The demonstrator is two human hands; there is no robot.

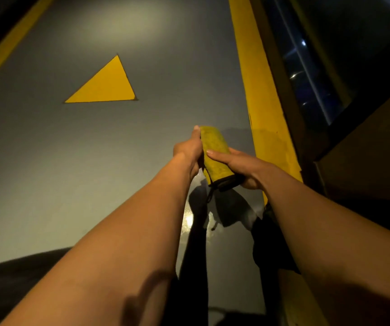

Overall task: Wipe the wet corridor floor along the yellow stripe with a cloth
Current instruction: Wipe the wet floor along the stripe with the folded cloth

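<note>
A folded yellow-green cloth point(214, 152) with a dark edge is held up above the grey corridor floor point(95, 161), just left of the yellow stripe point(263, 109). My left hand point(189, 149) grips the cloth's left side, thumb lying up along its edge. My right hand point(238, 167) grips its lower right part, with the thumb across the top face. A wet, shiny patch point(189, 220) glints on the floor beneath my hands.
A yellow triangle point(108, 84) is painted on the floor ahead to the left. A second yellow stripe point(6, 48) runs along the far left. On the right stands a dark wall with a window point(311, 67). My dark-trousered legs point(194, 267) show below.
</note>
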